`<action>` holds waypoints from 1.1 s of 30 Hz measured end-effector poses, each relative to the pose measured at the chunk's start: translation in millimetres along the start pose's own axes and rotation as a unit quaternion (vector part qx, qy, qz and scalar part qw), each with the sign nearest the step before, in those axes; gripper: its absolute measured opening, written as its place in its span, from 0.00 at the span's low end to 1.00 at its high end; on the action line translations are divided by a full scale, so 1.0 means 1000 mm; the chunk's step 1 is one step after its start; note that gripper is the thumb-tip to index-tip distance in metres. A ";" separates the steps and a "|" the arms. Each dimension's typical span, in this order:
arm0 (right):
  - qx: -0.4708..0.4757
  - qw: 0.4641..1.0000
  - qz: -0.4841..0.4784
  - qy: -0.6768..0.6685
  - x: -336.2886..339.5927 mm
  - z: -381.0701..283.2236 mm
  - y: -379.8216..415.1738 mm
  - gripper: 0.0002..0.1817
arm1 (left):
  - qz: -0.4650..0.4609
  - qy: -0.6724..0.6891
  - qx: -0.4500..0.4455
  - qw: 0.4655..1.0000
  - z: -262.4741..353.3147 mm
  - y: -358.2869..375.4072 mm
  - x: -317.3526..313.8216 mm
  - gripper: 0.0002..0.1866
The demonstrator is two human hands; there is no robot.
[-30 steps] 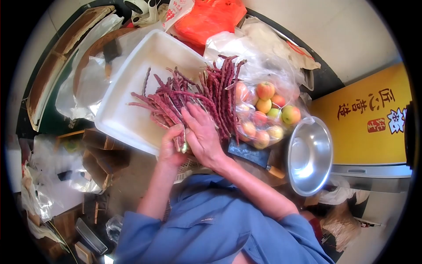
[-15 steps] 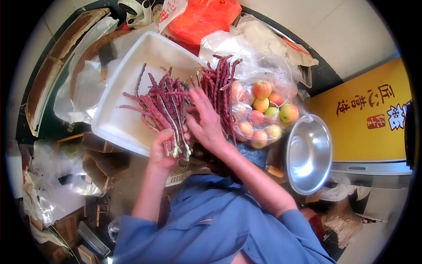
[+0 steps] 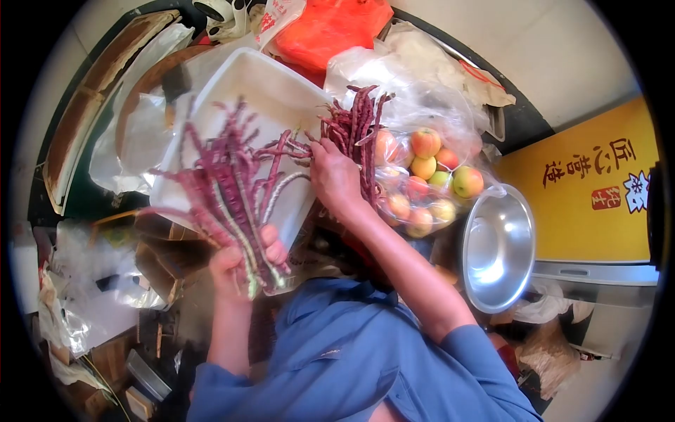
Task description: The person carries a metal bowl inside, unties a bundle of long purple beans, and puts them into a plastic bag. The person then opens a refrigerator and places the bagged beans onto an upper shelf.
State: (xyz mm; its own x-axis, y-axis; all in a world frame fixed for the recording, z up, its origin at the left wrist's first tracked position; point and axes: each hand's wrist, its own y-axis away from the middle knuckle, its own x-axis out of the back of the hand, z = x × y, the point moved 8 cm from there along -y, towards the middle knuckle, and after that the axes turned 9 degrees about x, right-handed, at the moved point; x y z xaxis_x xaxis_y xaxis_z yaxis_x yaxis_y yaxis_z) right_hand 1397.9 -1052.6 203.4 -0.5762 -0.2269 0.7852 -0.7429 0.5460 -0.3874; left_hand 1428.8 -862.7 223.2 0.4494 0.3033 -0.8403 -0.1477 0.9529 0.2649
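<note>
My left hand [image 3: 246,261] is closed round the lower ends of a bunch of purple long beans [image 3: 232,183]. Their tips fan out up and to the left, blurred by motion, over the front of a white plastic tub [image 3: 274,84]. My right hand [image 3: 336,176] has its fingers curled on a few long beans [image 3: 280,151] that stretch across from the left. Just behind it, a second bundle of purple long beans [image 3: 358,119] lies at the tub's right edge, against a clear bag of apples [image 3: 425,144].
A steel basin [image 3: 498,246] stands at the right, beside a yellow box [image 3: 562,211] with dark lettering. At the back are a red plastic bag [image 3: 334,32] and crumpled clear plastic. Cardboard and plastic scraps [image 3: 98,281] crowd the lower left.
My left hand has moved down and left with its bunch, away from my right hand. The right hand's fingers, stretched out before, are now curled on a few beans.
</note>
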 end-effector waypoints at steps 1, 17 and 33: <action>0.001 1.000 -0.001 -0.002 0.000 0.001 0.000 0.09 | -0.039 0.034 -0.016 0.999 0.003 0.009 0.011 0.31; 0.045 0.996 0.034 -0.065 0.006 -0.004 0.004 0.21 | 0.029 -0.011 -0.053 0.998 0.030 0.059 -0.004 0.32; 0.037 0.945 0.051 -0.320 0.036 -0.005 0.030 0.11 | 0.067 -0.077 -0.029 0.994 -0.024 0.061 -0.021 0.30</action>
State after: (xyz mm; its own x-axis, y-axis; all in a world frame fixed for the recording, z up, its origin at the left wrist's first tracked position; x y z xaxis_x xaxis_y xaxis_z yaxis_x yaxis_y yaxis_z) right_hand 1356.5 -1040.4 222.1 -0.7172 -0.6301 0.2977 -0.6800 0.5391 -0.4970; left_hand 1388.8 -810.9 245.9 0.5518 0.4296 -0.7148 -0.2636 0.9030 0.3392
